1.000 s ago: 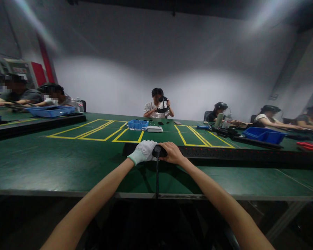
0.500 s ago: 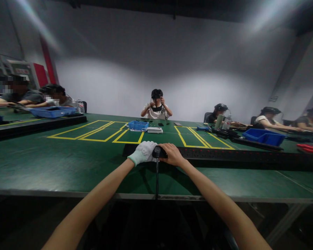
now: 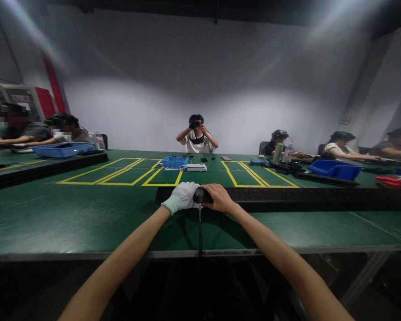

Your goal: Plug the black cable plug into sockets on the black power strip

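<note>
My left hand, in a white glove with a mint cuff, is wrapped round the left side of a black plug-like piece. My bare right hand grips the same piece from the right. A black cable runs from it down toward the table's front edge. Both hands are at the left end of a long black power strip lying across the green table. My fingers hide part of the black piece and of the strip's end.
Beyond the strip are yellow taped outlines, a small blue basket and a white box. Blue trays stand left and right. Another person sits opposite, hands raised to the head; several people sit at the sides.
The view has shifted slightly. Both my hands keep their hold on the black piece. The person opposite has moved their hands and elbows up a little.
</note>
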`<state>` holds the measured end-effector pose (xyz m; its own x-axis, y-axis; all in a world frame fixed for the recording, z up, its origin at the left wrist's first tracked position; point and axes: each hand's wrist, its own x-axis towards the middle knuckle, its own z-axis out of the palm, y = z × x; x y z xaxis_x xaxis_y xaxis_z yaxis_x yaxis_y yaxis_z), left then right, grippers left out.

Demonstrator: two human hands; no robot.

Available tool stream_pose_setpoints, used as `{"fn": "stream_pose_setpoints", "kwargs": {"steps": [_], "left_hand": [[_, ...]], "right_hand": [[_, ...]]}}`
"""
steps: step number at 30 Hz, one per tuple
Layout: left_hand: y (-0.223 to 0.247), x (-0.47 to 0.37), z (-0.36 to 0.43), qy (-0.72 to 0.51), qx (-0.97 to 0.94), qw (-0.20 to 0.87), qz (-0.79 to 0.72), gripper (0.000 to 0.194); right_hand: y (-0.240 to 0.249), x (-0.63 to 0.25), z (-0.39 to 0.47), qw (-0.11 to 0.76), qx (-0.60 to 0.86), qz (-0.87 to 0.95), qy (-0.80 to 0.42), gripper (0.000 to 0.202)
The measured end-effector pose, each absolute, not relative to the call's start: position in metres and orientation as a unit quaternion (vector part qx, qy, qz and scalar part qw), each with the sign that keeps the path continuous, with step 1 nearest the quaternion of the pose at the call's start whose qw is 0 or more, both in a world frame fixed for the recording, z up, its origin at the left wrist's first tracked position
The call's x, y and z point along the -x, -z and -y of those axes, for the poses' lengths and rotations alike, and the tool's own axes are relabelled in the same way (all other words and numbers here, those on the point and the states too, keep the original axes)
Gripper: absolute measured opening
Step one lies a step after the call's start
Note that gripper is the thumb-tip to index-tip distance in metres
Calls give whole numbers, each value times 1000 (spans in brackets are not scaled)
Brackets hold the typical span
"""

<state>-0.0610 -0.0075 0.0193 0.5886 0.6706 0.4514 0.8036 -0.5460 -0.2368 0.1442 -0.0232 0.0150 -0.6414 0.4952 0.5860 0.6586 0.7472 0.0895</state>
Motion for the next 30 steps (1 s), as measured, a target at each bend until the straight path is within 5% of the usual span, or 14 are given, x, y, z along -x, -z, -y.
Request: {"fn": "stream_pose_setpoints", "kwargs": {"steps": [30], "left_hand": [[-18,63,6,154,864,220,425,75]], "right_hand": [[-13,-141,22,282,331,890,135,50]]}}
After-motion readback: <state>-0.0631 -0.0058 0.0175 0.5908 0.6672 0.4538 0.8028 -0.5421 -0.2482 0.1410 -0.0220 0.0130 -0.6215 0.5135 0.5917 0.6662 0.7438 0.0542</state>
